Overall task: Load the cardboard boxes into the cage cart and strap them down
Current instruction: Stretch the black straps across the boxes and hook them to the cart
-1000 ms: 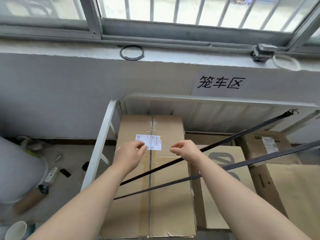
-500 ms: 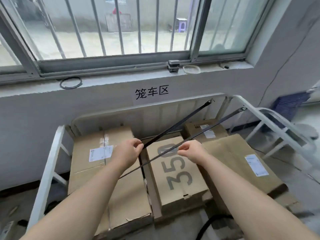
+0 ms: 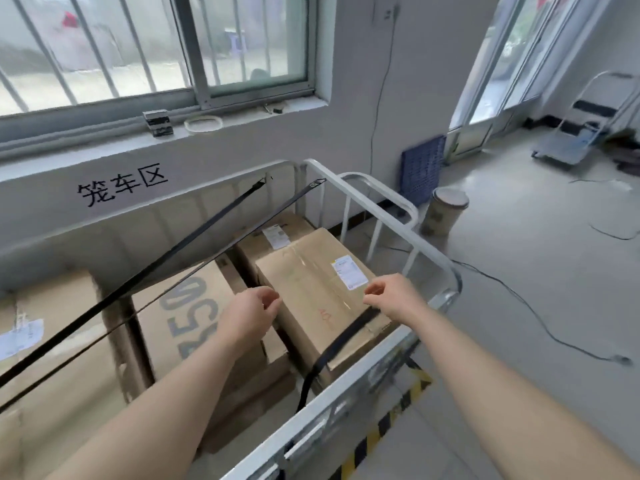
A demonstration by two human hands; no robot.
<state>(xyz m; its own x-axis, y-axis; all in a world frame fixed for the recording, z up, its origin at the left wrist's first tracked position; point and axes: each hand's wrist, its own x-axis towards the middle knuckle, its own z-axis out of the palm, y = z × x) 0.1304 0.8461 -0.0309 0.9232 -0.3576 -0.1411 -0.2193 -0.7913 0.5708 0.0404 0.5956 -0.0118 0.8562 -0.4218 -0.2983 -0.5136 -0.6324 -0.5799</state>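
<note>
Reaching over the cage cart, the left hand hangs with fingers loosely curled and no strap visible in them. The right hand has thumb and fingers nearly meeting, and whether it pinches anything I cannot tell. The cardboard boxes are already inside the cart: the taped box under both hands and the box printed 350 beside it. A wide black strap and a thin strap run diagonally from the far rail, apparently above the box tops rather than pressing on them. Left that way, they probably restrain nothing and the load can shift. The loose strap draped over the taped box's near corner could slide down behind the rail, out of easy reach.
</note>
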